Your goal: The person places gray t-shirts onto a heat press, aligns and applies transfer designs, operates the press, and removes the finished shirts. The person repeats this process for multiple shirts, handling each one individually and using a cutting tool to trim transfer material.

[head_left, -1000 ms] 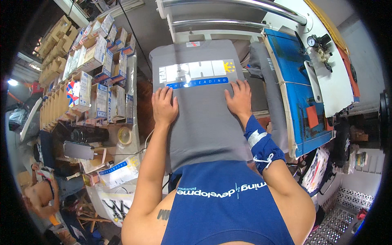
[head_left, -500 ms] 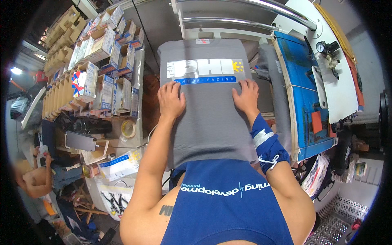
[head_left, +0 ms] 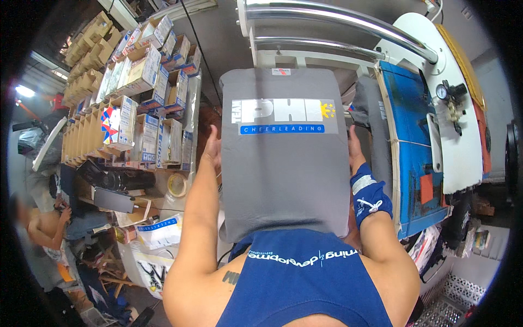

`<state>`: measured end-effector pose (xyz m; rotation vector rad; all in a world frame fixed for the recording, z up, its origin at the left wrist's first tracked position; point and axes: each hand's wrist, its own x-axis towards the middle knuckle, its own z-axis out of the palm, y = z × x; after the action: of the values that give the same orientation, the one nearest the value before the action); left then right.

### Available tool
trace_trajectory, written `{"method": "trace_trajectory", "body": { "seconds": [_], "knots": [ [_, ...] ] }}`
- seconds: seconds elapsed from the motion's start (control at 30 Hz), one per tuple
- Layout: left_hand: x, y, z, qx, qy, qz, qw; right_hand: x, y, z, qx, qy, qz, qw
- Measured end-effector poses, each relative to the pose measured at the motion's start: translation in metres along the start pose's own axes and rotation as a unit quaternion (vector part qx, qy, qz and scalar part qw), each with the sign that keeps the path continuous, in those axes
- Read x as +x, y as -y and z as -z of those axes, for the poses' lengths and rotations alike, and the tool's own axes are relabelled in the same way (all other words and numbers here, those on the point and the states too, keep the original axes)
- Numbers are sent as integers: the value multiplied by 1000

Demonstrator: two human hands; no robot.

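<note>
A crowded workroom, with a pale wall [head_left: 493, 60] at far right, and the action is dead centre: one grey shirt [head_left: 286, 180] lies flat before the person, squared off, collar end pointing away. One print [head_left: 284, 116] sits across its chest, white lettering with one yellow sun and one blue strip beneath.

Two hands, one at each side edge! The left hand [head_left: 213, 148] stands edge-on, fingers pointing away; the right hand [head_left: 355, 148] mirrors it. The cloth partly hides both, so whether either pinches the fabric, nobody can tell.

Just to the right, a second grey garment [head_left: 371, 125], then one blue framed panel [head_left: 411, 98] crowding the right arm, with an orange patch [head_left: 426, 187] upon it. Beyond: one white panel [head_left: 463, 158], one round gauge [head_left: 442, 93]. Two chrome bars [head_left: 338, 16] cross past the collar.

Over left, stacked cartons [head_left: 121, 131], too many to count surely, one tape roll [head_left: 170, 185], one printed sheet [head_left: 160, 233], and one other person [head_left: 46, 223].
</note>
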<state>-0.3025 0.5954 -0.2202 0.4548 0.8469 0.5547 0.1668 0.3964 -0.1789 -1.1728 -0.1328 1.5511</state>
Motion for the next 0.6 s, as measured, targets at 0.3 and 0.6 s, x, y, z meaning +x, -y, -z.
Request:
{"method": "trace_trajectory", "body": {
  "seconds": [0.3,0.6],
  "knots": [
    [32,-45,58,-243,-47,-328,912,22,4,58,256,14,320,912],
    [38,-60,76,-187,-228,-371,881,54,38,68,98,-151,355,918]
  ]
}}
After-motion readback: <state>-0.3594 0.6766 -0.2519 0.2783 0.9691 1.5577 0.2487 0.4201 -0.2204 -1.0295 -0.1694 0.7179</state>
